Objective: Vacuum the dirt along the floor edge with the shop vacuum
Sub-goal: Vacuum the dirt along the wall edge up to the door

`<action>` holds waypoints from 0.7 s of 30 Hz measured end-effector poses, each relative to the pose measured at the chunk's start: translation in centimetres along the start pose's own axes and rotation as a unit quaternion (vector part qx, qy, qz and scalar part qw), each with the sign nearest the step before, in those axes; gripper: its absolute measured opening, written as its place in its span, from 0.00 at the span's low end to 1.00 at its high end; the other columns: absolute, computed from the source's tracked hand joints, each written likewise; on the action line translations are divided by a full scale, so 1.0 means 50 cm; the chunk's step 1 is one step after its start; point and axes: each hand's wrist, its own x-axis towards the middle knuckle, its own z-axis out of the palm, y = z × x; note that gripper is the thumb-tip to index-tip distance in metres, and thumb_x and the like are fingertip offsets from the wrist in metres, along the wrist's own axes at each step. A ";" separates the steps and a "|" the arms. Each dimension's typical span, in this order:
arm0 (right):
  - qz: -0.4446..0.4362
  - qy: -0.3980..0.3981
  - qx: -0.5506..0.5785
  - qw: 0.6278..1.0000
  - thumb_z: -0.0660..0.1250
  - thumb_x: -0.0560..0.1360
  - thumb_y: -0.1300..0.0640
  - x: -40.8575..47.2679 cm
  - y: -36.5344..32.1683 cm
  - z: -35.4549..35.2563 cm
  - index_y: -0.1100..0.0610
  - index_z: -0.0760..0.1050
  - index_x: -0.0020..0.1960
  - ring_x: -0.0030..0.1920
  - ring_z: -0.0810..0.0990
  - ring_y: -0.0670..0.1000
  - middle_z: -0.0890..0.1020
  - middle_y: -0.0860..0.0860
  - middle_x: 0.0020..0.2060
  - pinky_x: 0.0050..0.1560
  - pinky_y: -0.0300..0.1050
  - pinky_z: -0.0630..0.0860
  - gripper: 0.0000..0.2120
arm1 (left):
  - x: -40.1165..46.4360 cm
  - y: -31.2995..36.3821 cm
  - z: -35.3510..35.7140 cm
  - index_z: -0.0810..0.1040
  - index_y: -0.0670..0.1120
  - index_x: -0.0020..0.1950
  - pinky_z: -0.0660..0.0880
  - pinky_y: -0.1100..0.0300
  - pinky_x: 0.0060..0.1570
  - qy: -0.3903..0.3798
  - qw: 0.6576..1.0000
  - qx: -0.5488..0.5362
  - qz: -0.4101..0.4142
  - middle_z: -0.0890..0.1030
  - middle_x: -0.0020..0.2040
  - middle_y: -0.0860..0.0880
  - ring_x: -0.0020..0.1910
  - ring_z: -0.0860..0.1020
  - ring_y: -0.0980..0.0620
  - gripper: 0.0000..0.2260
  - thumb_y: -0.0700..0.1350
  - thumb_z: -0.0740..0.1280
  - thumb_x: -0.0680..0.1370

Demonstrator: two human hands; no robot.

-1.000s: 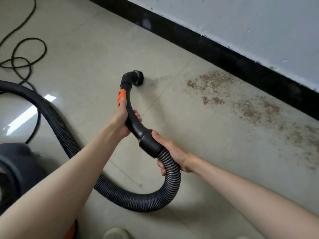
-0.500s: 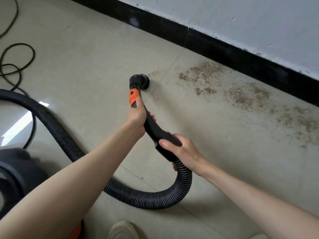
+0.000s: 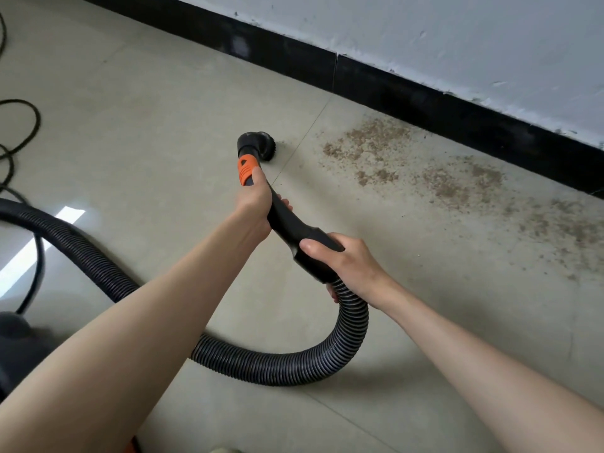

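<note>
A black vacuum wand (image 3: 287, 220) with an orange collar (image 3: 246, 167) ends in a round brush nozzle (image 3: 261, 146) just above the beige tiled floor. My left hand (image 3: 253, 204) grips the wand just below the orange collar. My right hand (image 3: 343, 263) grips the black cuff where the ribbed hose (image 3: 277, 367) joins. Brown dirt (image 3: 425, 171) is scattered along the black baseboard (image 3: 425, 103), to the right of the nozzle and a short way from it. The hose loops back under my left arm to the vacuum body (image 3: 16, 351) at the lower left.
A black power cord (image 3: 29, 125) coils on the floor at the left edge. A grey-white wall (image 3: 457, 37) rises above the baseboard. A tile joint (image 3: 304, 138) runs past the nozzle. Bare tile lies between the nozzle and the cord.
The nozzle has moved right along the floor, closer to the dirt patch. Both hands keep the same hold on the wand and cuff. The view has shifted slightly right.
</note>
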 end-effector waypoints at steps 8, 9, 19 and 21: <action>-0.001 0.043 0.011 0.999 0.72 0.73 0.48 0.007 0.002 -0.066 0.59 0.70 0.37 0.20 0.69 0.54 0.71 0.51 0.22 0.24 0.41 0.66 0.18 | 0.002 0.003 0.093 0.69 0.41 0.64 0.72 0.59 0.28 -0.027 0.999 0.024 0.005 0.72 0.33 0.45 0.27 0.74 0.49 0.25 0.60 0.58 0.79; -0.002 0.049 0.011 0.999 0.72 0.73 0.48 0.009 0.001 -0.076 0.59 0.70 0.37 0.20 0.69 0.54 0.71 0.52 0.22 0.24 0.41 0.66 0.18 | 0.002 0.004 0.107 0.69 0.41 0.63 0.72 0.59 0.28 -0.030 0.999 0.026 0.003 0.73 0.33 0.45 0.27 0.74 0.49 0.25 0.61 0.58 0.78; 0.000 0.117 0.034 0.993 0.71 0.73 0.47 0.032 0.011 -0.178 0.61 0.72 0.40 0.21 0.70 0.54 0.72 0.52 0.22 0.24 0.42 0.67 0.18 | 0.009 0.002 0.257 0.68 0.42 0.62 0.75 0.57 0.30 -0.095 0.993 0.072 0.020 0.72 0.35 0.45 0.24 0.74 0.50 0.23 0.60 0.59 0.79; -0.002 0.122 0.032 0.992 0.71 0.73 0.47 0.047 0.005 -0.200 0.60 0.71 0.38 0.21 0.70 0.55 0.72 0.53 0.24 0.25 0.43 0.67 0.17 | 0.018 0.006 0.286 0.67 0.40 0.65 0.74 0.59 0.28 -0.101 0.991 0.080 0.029 0.72 0.37 0.45 0.21 0.74 0.50 0.25 0.59 0.59 0.79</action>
